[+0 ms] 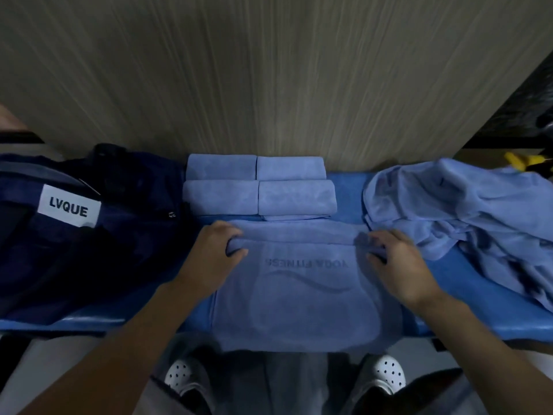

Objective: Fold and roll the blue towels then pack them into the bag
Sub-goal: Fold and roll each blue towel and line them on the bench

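bag (89, 235) left of rolled towels (257, 187)

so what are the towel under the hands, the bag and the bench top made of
Towel: soft matte microfibre-like cloth, judging by its fine nap and embossed lettering. Bag: dark navy fabric, probably; too dim to be sure. Bench top: smooth blue vinyl-like padding, its front edge glossy.

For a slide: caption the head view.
Left hand and right hand grip the far edge of a blue towel; four rolled towels wait behind, bag left.
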